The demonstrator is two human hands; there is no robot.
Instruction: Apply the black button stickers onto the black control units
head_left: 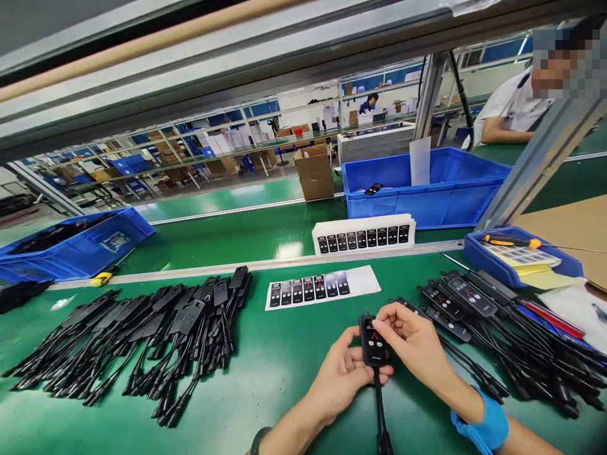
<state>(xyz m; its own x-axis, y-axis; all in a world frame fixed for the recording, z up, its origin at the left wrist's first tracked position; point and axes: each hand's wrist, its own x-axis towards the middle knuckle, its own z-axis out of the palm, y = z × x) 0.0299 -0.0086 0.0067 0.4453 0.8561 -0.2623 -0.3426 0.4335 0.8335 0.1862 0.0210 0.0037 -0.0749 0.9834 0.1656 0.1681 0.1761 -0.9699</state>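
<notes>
My left hand (337, 374) is wrapped round the lower part of a small black controller (372, 349), whose cables hang toward me. A label with red marks and white buttons covers its front. Curled in, my right hand (413, 341) grips the upper right of the same controller, its thumb on the label. Just beyond lies a white label sheet (363, 284) with a row of black labels. More controllers with labelled faces (469, 294) are heaped at the right. On the left is a pile of black controllers with cables (190, 316), no label faces showing.
A white stack of label sheets (365, 221) leans behind the table ledge, near a large blue bin (427, 205). At right, a small blue tray (496, 259) holds a screwdriver (512, 241). Another blue bin (85, 253) stands far left. A co-worker (507, 104) sits beyond the metal post.
</notes>
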